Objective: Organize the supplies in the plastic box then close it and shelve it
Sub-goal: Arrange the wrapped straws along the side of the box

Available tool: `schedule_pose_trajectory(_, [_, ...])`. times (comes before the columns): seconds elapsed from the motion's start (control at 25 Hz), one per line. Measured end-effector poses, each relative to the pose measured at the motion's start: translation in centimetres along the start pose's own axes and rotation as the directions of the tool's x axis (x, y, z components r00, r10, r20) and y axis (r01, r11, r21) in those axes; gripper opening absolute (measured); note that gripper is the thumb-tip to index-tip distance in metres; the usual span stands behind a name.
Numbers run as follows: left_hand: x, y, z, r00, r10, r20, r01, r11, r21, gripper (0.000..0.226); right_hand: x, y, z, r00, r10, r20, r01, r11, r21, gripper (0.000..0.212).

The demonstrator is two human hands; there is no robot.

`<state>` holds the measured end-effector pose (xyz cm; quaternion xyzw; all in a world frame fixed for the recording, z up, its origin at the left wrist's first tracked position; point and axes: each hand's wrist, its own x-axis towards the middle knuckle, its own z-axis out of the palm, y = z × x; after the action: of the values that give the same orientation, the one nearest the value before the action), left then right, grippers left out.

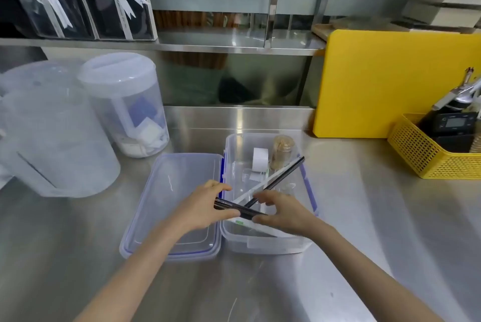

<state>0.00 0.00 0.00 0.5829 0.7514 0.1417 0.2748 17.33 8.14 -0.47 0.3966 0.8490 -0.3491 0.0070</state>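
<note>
Sorting supplies at a steel counter (364, 217), a person is working both hands over an open plastic box (263, 239) whose lid (171, 207) is lying upturned just beside it on the left. The left hand (208, 207) is pinching a bundle of dark sticks (234, 209) at the box's near-left rim, while the right hand (283, 211) is curling around the near end of another dark stick (278, 181) that is jutting diagonally past the far-right wall. In all likelihood, anything left sticking above the rim is going to block the lid from seating, and a nudge is risking tipping the small jar (281, 151) and the white tape roll (260, 160) standing at the far end. Around the box, clear lidded canisters (122, 103) are crowding the left, a yellow cutting board (390, 82) and yellow basket (426, 155) are occupying the right, and a steel shelf (208, 47) is running along the back wall.
</note>
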Motion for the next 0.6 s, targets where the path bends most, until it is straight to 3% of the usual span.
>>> schedule_pose_trajectory(0.2, [0.3,-0.7,1.0,0.999,0.009,0.037,-0.013,0.995,0.096,0.061,1.2,-0.3,1.5,0.997,-0.007,0.070,0.010,0.999,-0.037,0.062])
schedule_pose_trajectory(0.6, [0.5,-1.0,0.9,0.996,0.066,-0.055,-0.069,0.996,-0.062,0.025,2.0,-0.1,3.0,0.999,-0.006,0.052,0.008,0.999,-0.040,0.034])
